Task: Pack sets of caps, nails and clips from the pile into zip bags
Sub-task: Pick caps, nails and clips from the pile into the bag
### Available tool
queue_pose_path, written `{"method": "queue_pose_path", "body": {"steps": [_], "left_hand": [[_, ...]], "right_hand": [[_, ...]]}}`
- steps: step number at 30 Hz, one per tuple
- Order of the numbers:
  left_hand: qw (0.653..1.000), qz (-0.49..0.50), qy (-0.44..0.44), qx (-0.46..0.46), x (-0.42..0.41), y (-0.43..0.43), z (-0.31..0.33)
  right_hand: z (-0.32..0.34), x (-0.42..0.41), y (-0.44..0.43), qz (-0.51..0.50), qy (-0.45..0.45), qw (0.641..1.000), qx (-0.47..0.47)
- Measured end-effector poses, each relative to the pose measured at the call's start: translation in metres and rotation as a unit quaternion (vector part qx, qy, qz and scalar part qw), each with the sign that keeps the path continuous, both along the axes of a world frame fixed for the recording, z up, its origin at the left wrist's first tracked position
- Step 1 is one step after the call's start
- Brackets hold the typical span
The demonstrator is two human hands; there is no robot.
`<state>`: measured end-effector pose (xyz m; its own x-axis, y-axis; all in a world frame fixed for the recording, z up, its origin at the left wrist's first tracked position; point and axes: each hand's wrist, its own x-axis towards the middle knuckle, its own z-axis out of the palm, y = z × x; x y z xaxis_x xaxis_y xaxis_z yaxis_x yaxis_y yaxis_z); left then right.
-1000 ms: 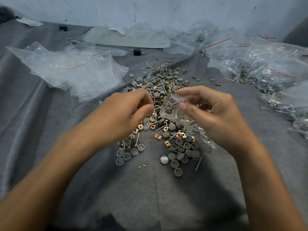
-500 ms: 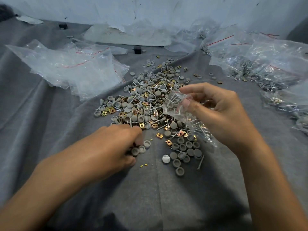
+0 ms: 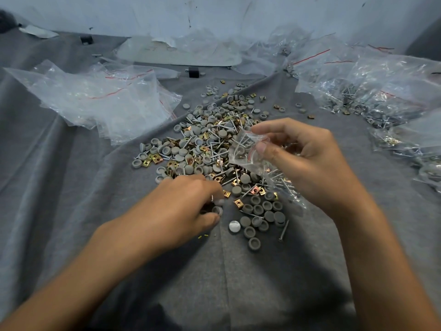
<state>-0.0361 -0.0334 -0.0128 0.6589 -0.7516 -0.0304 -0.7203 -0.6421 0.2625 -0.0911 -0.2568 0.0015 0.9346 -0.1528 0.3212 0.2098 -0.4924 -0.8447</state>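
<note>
A pile [image 3: 205, 149] of grey caps, brass clips and nails lies on the grey cloth in the middle. My right hand [image 3: 307, 161] pinches a small clear zip bag [image 3: 248, 151] at its mouth, above the pile's right side; nails show inside it. My left hand [image 3: 183, 206] is down at the pile's near edge, fingers curled around a grey cap [image 3: 217, 209]. A loose group of caps [image 3: 260, 216] and one white cap [image 3: 234, 226] lie just right of that hand.
A heap of empty zip bags [image 3: 102, 101] lies at the left. Filled bags [image 3: 381, 91] are stacked at the right and far right. More plastic and a flat pale sheet [image 3: 181, 53] sit at the back by the wall.
My left hand left the bag's mouth and dropped to the near edge of the pile, where it closes on a cap. My right hand keeps the bag held up in about the same place.
</note>
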Motion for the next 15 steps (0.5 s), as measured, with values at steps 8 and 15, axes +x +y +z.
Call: {"method": "queue_pose_path", "body": {"steps": [8, 15], "left_hand": [[0.998, 0.01, -0.011, -0.064, 0.006, -0.002, -0.002], [0.965, 0.063, 0.033, -0.252, 0.033, 0.006, 0.011]], "right_hand": [[0.002, -0.001, 0.002, 0.007, 0.002, 1.0, 0.0], [0.001, -0.001, 0.001, 0.006, 0.007, 1.0, -0.007]]}}
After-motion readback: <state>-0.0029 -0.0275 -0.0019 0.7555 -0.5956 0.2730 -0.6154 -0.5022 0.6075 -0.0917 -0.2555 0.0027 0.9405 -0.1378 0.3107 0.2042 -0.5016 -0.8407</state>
